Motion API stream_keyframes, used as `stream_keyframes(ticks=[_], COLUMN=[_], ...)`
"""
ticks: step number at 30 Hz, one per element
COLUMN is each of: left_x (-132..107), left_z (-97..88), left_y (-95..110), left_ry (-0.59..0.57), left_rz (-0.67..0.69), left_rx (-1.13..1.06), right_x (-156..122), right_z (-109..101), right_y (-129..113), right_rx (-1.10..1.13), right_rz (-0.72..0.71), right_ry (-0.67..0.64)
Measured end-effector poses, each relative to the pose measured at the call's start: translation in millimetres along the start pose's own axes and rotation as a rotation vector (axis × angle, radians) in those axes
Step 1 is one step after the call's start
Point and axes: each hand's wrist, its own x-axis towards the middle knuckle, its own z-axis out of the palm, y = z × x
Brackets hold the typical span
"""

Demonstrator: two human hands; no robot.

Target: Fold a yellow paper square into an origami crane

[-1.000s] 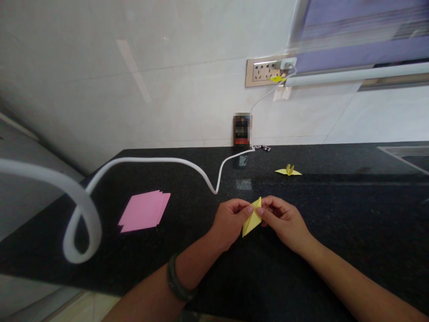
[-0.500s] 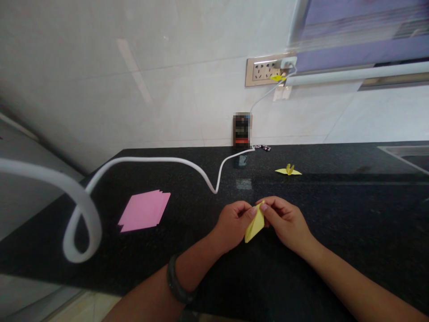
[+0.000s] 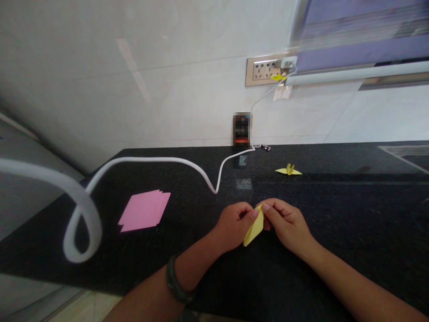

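A folded piece of yellow paper [image 3: 254,229], a narrow pointed shape in several layers, is held over the dark countertop. My left hand [image 3: 236,226] pinches its left side, thumb on top. At its upper tip, my right hand [image 3: 284,221] grips the paper between thumb and fingers. The fingers behind the paper are partly hidden. Beyond my right hand, a yellow paper crane [image 3: 288,170] stands on the counter with its wings spread.
A stack of pink paper squares [image 3: 144,211] lies at the left on the black counter [image 3: 201,286]. A white cable [image 3: 161,159] loops across to a phone [image 3: 241,130] against the wall. A wall socket [image 3: 264,70] holds a plug. A sink edge [image 3: 402,156] shows at the right.
Both hands and the folded yellow paper have shifted very slightly down towards me. The grip on the paper stays the same, and the other things have not moved.
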Motion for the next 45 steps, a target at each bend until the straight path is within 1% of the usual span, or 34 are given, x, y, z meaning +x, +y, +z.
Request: stream_keyframes(ticks=[7,11,15,20,23,27,35,38,45], left_x=[-2.8,-3.8,-4.2,-5.0,-5.7,-5.8,-1.9,-1.1,-0.7], left_z=[1.5,2.8,2.7,2.7,3.1,3.5,3.6,2.0,0.5], left_y=[3.5,3.8,4.2,7.6,9.5,9.6,-2.4,-2.4,-2.1], left_ry=[0.029,0.058,0.081,0.119,0.147,0.147,0.133,0.127,0.117], left_rz=[0.01,0.028,0.072,0.157,0.168,0.136,-0.02,-0.022,0.008], left_rx=[0.022,0.096,0.192,0.313,0.336,0.282,0.031,-0.005,0.04], right_x=[0.1,0.7,1.5,1.9,2.2,3.1,3.9,4.1,4.2], right_z=[1.4,4.0,4.4,3.3,3.0,2.9,1.1,0.5,1.3], right_y=[-0.5,0.6,1.5,-3.5,-5.4,-4.3,0.3,1.6,-0.6], right_rx=[0.12,0.145,0.143,0.118,0.114,0.141,0.205,0.187,0.136], right_rz=[0.035,0.085,0.104,0.12,0.118,0.134,0.133,0.126,0.097], right_ry=[-0.009,-0.015,-0.046,-0.061,-0.059,-0.065,-0.062,-0.046,-0.03])
